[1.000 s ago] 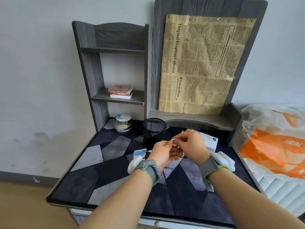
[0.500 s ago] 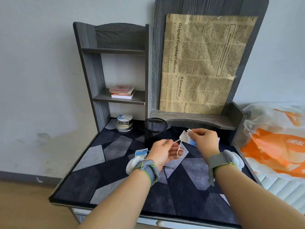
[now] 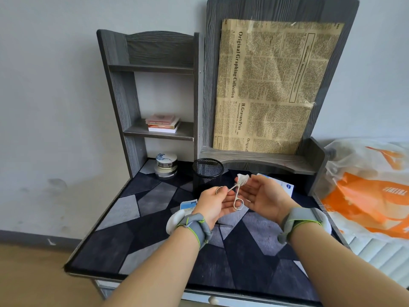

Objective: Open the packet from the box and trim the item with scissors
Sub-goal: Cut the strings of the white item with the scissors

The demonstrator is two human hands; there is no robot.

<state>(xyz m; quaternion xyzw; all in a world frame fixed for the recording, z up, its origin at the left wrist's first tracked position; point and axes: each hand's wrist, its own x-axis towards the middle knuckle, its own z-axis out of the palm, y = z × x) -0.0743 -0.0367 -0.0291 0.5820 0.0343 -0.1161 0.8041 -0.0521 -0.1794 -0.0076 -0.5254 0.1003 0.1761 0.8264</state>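
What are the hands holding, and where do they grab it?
Left hand holds small scissors by one finger ring. Right hand pinches a white piece by its lower part.

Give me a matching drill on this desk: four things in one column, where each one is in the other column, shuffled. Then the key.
Things
1. scissors
2. white piece
3. books
4. jar

Places
A. on the shelf
B. held by the right hand, up at its tips
C. on the desk, under the shelf
D. in the left hand

Pairs: 1-D, 2-B, 3-A, 4-C
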